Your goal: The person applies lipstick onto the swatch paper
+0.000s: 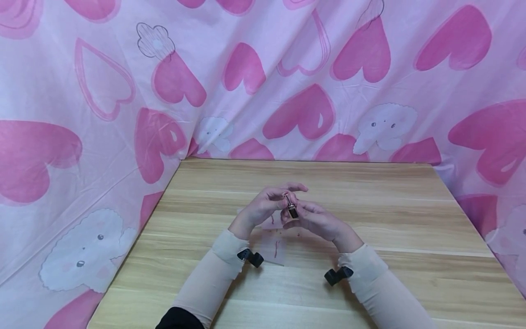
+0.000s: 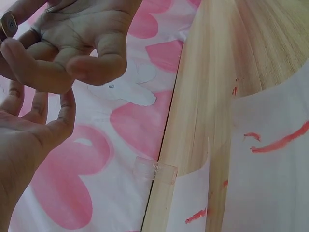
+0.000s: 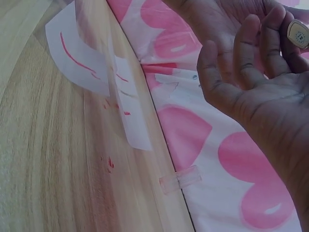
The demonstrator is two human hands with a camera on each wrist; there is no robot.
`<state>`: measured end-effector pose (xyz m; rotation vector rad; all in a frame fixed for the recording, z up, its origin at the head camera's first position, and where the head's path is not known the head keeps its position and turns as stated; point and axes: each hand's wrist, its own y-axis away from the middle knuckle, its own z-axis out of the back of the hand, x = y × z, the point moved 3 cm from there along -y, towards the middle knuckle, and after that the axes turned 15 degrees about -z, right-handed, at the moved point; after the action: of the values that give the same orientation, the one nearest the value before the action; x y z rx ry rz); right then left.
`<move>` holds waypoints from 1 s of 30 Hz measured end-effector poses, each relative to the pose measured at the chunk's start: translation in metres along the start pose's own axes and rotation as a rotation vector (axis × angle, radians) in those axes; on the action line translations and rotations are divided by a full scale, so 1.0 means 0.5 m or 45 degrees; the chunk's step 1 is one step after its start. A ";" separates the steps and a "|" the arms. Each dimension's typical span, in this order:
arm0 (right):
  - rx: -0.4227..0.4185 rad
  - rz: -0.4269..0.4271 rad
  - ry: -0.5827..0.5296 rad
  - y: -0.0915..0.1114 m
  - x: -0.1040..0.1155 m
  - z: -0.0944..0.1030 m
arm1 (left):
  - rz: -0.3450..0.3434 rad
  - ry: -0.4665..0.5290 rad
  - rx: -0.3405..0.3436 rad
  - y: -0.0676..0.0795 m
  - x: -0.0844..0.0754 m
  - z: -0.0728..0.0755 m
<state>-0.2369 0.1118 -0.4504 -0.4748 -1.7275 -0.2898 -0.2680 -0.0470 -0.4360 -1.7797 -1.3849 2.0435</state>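
A lipstick (image 1: 292,210) with a dark base, a gold middle and a reddish tip is held up between both hands, above the table's middle. My right hand (image 1: 318,219) grips the dark base, its fingers curled around the lower end. From the other side my left hand (image 1: 263,205) pinches the upper part near the tip, its index finger stretched out past it. In the wrist views the round labelled bottom of the lipstick (image 3: 298,34) shows at the frame's edge. Below the hands lie pale paper sheets (image 1: 272,249) with red streaks, partly covered by the hands.
Small red smears (image 3: 110,164) mark the wooden table (image 1: 390,219) beside the papers. Clear tape (image 3: 180,180) sits across the table's edge. A pink cloth with hearts (image 1: 297,112) hangs behind and at the sides. Each wrist wears a small black camera (image 1: 339,276).
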 end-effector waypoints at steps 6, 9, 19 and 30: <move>-0.119 -0.007 0.087 0.001 0.001 0.003 | 0.035 -0.035 -0.066 0.002 -0.004 0.003; -0.165 -0.014 0.122 0.002 -0.001 0.006 | 0.055 -0.055 -0.096 0.004 -0.003 0.005; -0.411 -0.009 0.221 0.001 -0.001 0.015 | 0.086 -0.189 -0.245 0.005 0.008 0.018; -0.607 -0.041 0.260 0.003 -0.004 0.018 | 0.118 -0.244 -0.343 -0.002 0.011 0.021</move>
<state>-0.2436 0.1165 -0.4543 -0.7354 -1.4624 -0.7566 -0.2789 -0.0491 -0.4406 -1.8154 -1.7364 2.2164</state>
